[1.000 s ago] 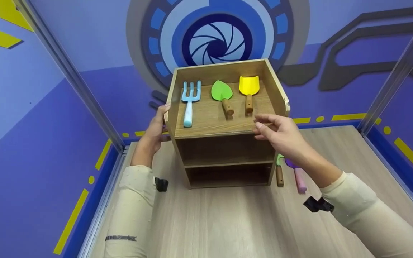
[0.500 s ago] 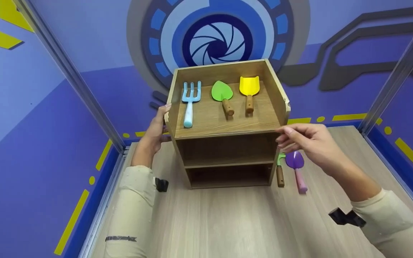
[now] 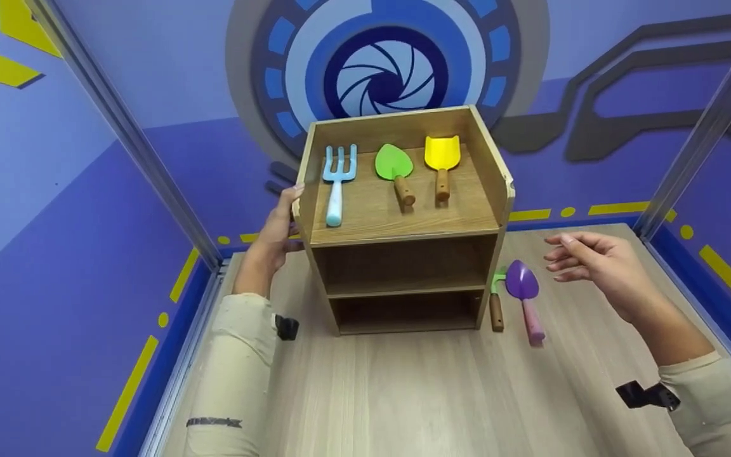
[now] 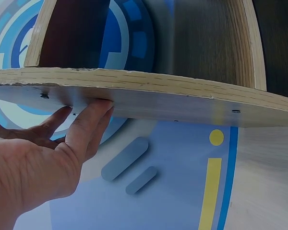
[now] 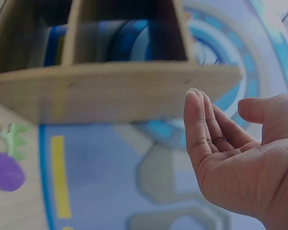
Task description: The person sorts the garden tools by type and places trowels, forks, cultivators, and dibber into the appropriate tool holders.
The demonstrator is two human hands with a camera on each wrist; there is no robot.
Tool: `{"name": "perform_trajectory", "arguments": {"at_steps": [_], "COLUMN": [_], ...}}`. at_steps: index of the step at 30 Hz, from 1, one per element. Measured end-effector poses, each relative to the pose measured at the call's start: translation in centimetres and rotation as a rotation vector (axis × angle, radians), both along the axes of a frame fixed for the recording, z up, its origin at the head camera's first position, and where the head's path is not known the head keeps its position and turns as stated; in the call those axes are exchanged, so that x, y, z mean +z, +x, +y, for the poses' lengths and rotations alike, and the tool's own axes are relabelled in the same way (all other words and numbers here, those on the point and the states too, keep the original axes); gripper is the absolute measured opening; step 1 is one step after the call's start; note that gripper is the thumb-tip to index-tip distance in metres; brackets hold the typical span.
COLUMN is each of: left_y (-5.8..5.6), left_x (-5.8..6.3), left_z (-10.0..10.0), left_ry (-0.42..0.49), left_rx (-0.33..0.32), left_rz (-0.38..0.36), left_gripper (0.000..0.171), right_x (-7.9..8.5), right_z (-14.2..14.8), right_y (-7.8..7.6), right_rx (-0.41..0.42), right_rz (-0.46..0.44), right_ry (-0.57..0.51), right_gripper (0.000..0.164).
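Note:
A small wooden shelf [image 3: 407, 238] stands upright, with a blue hand fork [image 3: 337, 184], a green leaf-shaped trowel [image 3: 395, 164] and a yellow shovel [image 3: 443, 153] lying on its top tier. My left hand [image 3: 273, 228] rests against the shelf's left side; in the left wrist view its extended fingers [image 4: 89, 127] press on the side panel. To the right of the shelf hovers my right hand [image 3: 603, 266], holding nothing, fingers loosely bent. Below and left of it, a purple trowel [image 3: 522, 280] with a pink handle lies on the floor, beside a green rake [image 3: 497, 308] with a brown handle.
Patterned blue panels [image 3: 181, 171] close in the back and both sides, with metal posts [image 3: 131, 133] at the corners. Light wood flooring [image 3: 403, 393] stretches in front of the shelf. Two lower compartments [image 3: 403, 263] open toward the front.
My right hand has moved right and slightly down, away from the shelf's front edge, uncovering the purple trowel and the rake. My left hand stays at the shelf's side.

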State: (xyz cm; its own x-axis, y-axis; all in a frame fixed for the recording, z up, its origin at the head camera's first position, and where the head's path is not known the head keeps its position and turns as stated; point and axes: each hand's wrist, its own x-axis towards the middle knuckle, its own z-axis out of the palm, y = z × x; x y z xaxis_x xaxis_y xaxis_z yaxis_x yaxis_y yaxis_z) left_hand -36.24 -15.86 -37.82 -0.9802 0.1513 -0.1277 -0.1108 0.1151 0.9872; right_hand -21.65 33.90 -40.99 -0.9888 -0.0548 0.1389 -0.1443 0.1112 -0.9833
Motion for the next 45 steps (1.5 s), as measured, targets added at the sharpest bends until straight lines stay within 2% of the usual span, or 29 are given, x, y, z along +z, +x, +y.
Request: {"name": "perform_trajectory", "arguments": {"at_steps": [4, 7, 13, 21, 25, 31, 37, 45], "left_y": [-0.1, -0.1, 0.1, 0.1, 0.1, 0.1, 0.1, 0.2], "left_x": [0.0, 0.0, 0.0, -0.1, -0.1, 0.0, 0.0, 0.0], "left_z": [-0.2, -0.1, -0.1, -0.1, -0.1, 0.0, -0.1, -0.2], "left_ry": [0.001, 0.003, -0.001, -0.006, -0.008, -0.011, -0.014, -0.008], "left_rx": [-0.009, -0.011, -0.013, -0.004, -0.009, -0.01, -0.016, -0.009], "left_rz": [0.011, 0.017, 0.026, 0.015, 0.022, 0.029, 0.031, 0.037], "left_gripper": [0.077, 0.077, 0.078, 0.08, 0.079, 0.076, 0.073, 0.073], "right_x": [-2.5, -4.6, -8.6, -13.4, -15.4, -17.4, -18.4, -19.3], "right_z": [1.8, 2.8, 3.8, 4.6, 5.2, 5.7, 5.0, 3.2], "right_y": [-0.5, -0.8, -1.4, -1.8, -2.2, -2.7, -3.0, -3.8], "right_rx": [-0.033, -0.049, -0.054, -0.036, -0.05, -0.088, -0.133, -0.21], "right_rz": [-0.099, -0.171, -0.289, -0.385, -0.439, -0.538, -0.6, -0.577], "right_ry": [0.109, 0.185, 0.225, 0.278, 0.267, 0.211, 0.169, 0.316], "right_gripper": [0.025, 0.037, 0.061, 0.064, 0.065, 0.068, 0.07, 0.059]}}
